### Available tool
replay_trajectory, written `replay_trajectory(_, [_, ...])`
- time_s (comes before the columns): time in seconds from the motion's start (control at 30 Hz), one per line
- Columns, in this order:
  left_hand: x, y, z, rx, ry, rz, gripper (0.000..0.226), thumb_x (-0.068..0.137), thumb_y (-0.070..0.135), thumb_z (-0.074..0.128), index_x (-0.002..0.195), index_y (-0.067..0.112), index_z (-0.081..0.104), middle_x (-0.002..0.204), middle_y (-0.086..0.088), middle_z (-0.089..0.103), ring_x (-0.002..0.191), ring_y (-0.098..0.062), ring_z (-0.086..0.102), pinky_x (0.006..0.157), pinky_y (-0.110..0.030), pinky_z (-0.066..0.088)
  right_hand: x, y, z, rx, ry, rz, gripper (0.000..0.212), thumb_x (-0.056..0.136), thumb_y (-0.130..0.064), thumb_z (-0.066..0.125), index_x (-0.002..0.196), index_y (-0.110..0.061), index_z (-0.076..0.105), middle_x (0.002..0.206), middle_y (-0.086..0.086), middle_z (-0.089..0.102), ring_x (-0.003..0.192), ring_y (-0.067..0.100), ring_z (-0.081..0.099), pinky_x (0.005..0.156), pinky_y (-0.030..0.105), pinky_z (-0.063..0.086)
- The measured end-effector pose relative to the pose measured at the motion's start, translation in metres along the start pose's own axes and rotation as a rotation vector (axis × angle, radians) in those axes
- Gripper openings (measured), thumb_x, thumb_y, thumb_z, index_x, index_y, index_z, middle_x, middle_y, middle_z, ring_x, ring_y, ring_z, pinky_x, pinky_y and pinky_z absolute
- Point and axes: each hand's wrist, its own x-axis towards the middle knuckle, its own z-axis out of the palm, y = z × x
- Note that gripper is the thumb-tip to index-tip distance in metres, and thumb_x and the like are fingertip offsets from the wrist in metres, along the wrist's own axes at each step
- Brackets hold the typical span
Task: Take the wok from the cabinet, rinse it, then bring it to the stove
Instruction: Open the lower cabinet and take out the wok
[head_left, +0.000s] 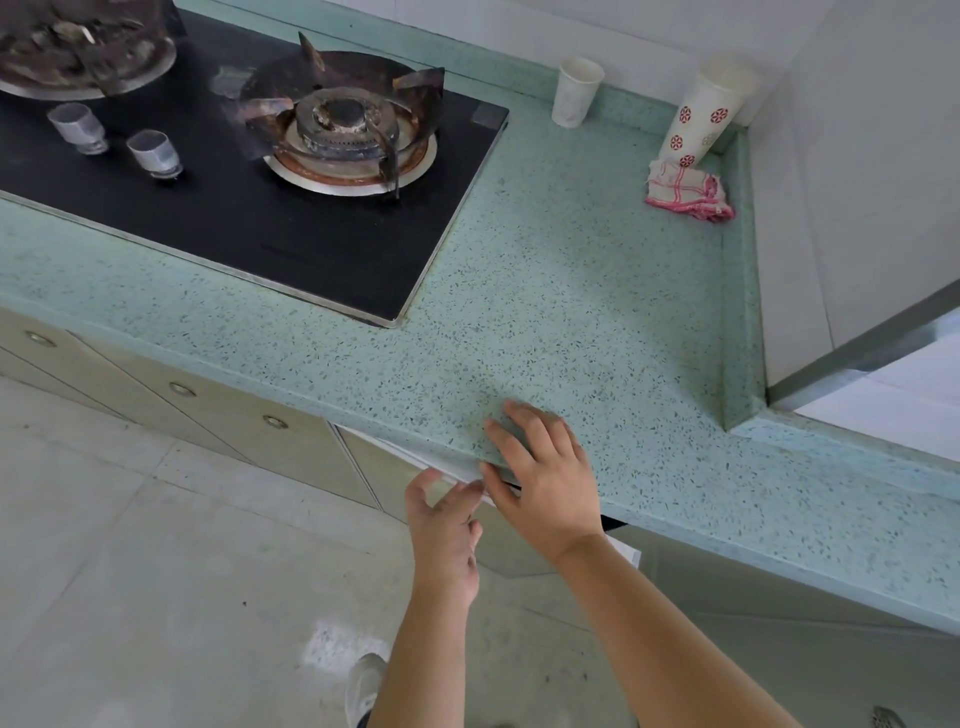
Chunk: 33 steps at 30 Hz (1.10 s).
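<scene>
No wok in view anywhere; presumably shut away inside the cabinet (395, 467) under the counter, though nothing confirms that. Judging by this, first step of the task: getting the cabinet open. Door ajar at its top edge, a pale strip showing just beneath the countertop (545, 312) lip.

Left hand (447, 525) below the lip, fingers spread and curled loosely toward the door's top edge, near it or just touching, not clamped on anything. Right hand (545, 478) flat and open, palm down on the counter's front edge, fingers splayed, bracing. Hands close together, nearly overlapping, holding nothing.

Next move likely calls for hooking fingertips behind the door edge and swinging it outward, then stooping to look inside.

Farther off: stove (311, 249) with bare burner (345, 130), ready to receive a pan; paper cup (576, 91), patterned cup (701, 119) and checked cloth (688, 192) near the corner.
</scene>
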Motion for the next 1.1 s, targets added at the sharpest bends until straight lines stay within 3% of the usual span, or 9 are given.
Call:
replay_trajectory(0.1, [0.003,-0.004,0.002,0.089,0.069,0.043,0.044,0.080,-0.002,0.065,0.107,0.021,0.039,0.101,-0.018,0.055,0.068,-0.016,0.045,0.059,-0.027,0.031,0.000,0.000,0.000,0.006,0.004,0.000,0.033,0.081,-0.037,0.054,0.109,-0.020,0.059,0.116,0.007,0.066,0.111,0.020,0.045,0.086,0.043,0.054])
replay_trajectory(0.23, [0.002,-0.007,0.004,0.157,0.140,0.110,0.041,0.076,0.000,0.070,0.097,0.019,0.040,0.085,-0.008,0.047,0.075,-0.021,0.041,0.071,-0.034,0.034,-0.001,0.000,0.001,0.006,0.010,-0.008,0.033,0.082,-0.037,0.054,0.111,-0.021,0.055,0.117,0.007,0.066,0.113,0.020,0.045,0.087,0.043,0.054])
replay_trajectory(0.33, [0.001,-0.006,0.006,0.198,0.171,0.161,0.041,0.076,-0.001,0.071,0.080,0.024,0.038,0.074,-0.003,0.042,0.068,-0.018,0.040,0.065,-0.026,0.036,-0.001,0.001,0.002,-0.001,0.009,-0.014,0.034,0.082,-0.037,0.053,0.112,-0.022,0.053,0.117,0.007,0.066,0.113,0.020,0.044,0.087,0.043,0.054])
replay_trajectory(0.47, [-0.001,-0.004,0.006,0.253,0.183,0.205,0.044,0.076,-0.001,0.070,0.076,0.024,0.035,0.070,-0.001,0.039,0.061,-0.014,0.038,0.058,-0.022,0.034,-0.002,0.001,0.003,-0.006,0.008,-0.014,0.034,0.082,-0.037,0.053,0.112,-0.022,0.053,0.117,0.007,0.066,0.114,0.020,0.045,0.087,0.043,0.053])
replay_trajectory(0.6, [-0.006,-0.005,-0.002,0.378,0.191,0.267,0.036,0.077,-0.004,0.067,0.086,0.014,0.037,0.069,0.000,0.038,0.058,-0.014,0.038,0.057,-0.022,0.034,-0.002,0.001,0.003,-0.006,0.018,-0.024,0.033,0.082,-0.036,0.054,0.111,-0.021,0.054,0.116,0.008,0.066,0.113,0.021,0.046,0.087,0.044,0.053])
replay_trajectory(0.77, [-0.013,-0.003,-0.021,0.515,0.175,0.288,0.035,0.077,-0.002,0.067,0.098,0.010,0.042,0.074,-0.007,0.053,0.067,-0.021,0.051,0.064,-0.032,0.046,-0.002,0.002,0.003,0.000,0.023,-0.044,0.033,0.082,-0.034,0.056,0.111,-0.020,0.055,0.117,0.009,0.066,0.111,0.022,0.046,0.085,0.044,0.054])
replay_trajectory(0.97, [-0.027,0.003,-0.039,0.605,0.172,0.334,0.033,0.078,0.000,0.066,0.101,0.013,0.045,0.069,-0.003,0.056,0.059,-0.013,0.054,0.052,-0.020,0.042,-0.003,0.005,0.002,0.016,-0.007,-0.056,0.033,0.085,-0.035,0.053,0.115,-0.020,0.051,0.119,0.011,0.064,0.112,0.023,0.043,0.085,0.047,0.054])
replay_trajectory(1.1, [-0.034,0.002,-0.051,0.670,0.189,0.376,0.033,0.079,-0.001,0.064,0.105,0.013,0.048,0.064,-0.001,0.055,0.048,-0.002,0.055,0.042,-0.006,0.040,-0.002,0.006,0.000,0.016,-0.039,-0.054,0.036,0.085,-0.035,0.050,0.113,-0.017,0.062,0.119,0.011,0.064,0.111,0.022,0.041,0.085,0.047,0.054])
